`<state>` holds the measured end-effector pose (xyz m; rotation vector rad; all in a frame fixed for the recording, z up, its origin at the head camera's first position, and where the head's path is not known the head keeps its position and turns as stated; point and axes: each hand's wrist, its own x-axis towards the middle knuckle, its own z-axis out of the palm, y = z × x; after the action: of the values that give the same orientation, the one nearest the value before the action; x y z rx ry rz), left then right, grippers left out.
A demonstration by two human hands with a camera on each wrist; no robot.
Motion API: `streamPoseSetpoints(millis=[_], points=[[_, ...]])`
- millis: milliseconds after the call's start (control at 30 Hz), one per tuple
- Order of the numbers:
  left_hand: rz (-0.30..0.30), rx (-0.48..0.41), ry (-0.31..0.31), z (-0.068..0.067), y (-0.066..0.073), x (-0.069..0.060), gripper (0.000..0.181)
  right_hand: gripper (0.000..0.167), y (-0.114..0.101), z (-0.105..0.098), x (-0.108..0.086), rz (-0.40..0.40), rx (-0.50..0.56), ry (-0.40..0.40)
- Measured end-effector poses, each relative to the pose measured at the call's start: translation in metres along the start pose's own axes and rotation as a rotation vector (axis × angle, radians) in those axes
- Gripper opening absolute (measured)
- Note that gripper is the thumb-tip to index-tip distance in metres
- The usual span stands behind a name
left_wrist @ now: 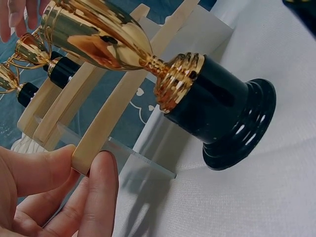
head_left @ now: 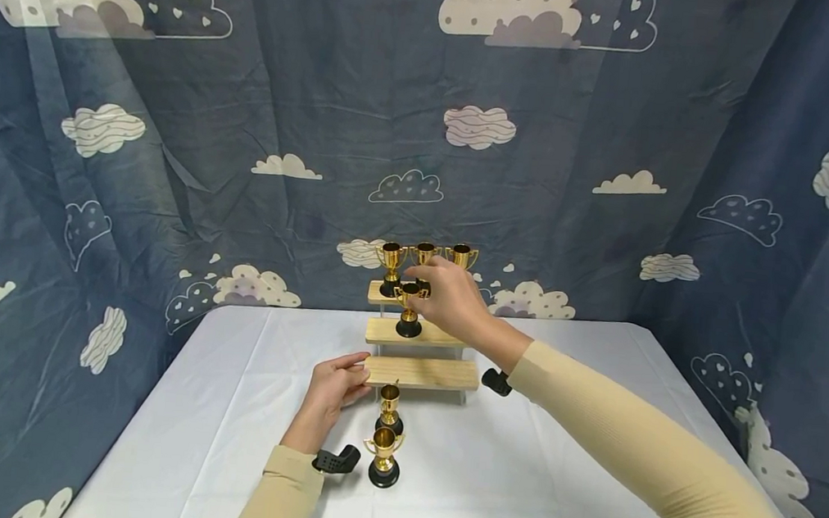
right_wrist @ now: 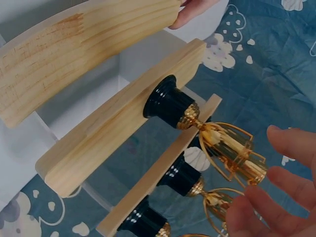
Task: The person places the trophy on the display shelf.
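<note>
A three-tier stand has wooden boards on clear supports. My left hand [head_left: 331,389] pinches the left end of the lowest board [head_left: 427,373] between thumb and fingers, plain in the left wrist view. On the middle board [head_left: 441,335], toward its left end, a small gold trophy cup [head_left: 409,326] stands upright on its black base. My right hand [head_left: 450,297] is at this cup's rim. In the right wrist view its thumb and fingers [right_wrist: 291,148] are spread around the cup's top, not visibly gripping it. Two more trophy cups [head_left: 383,472] stand on the table before the stand.
Three gold trophy cups [head_left: 389,267] stand in a row on the top board [head_left: 376,292], partly behind my right hand. A white cloth covers the table [head_left: 258,443]. Dark blue cloud-print curtains [head_left: 349,80] hang behind the table and at its sides.
</note>
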<state>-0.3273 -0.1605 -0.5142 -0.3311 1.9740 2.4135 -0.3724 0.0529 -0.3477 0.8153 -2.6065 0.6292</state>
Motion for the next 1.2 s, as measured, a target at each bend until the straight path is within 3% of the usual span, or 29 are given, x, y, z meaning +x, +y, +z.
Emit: streamPoseSetpoints(millis=[600,1200], points=[[-0.006,-0.002,0.007,-0.002,-0.003,0.0,0.043,0.053,-0.011,-0.008,-0.024,-0.054,-0.012,-0.031],[-0.001,-0.009,-0.008,0.0,-0.001,0.0,0.042,0.046,-0.018,0.007,-0.056,-0.16,0.03,-0.064]])
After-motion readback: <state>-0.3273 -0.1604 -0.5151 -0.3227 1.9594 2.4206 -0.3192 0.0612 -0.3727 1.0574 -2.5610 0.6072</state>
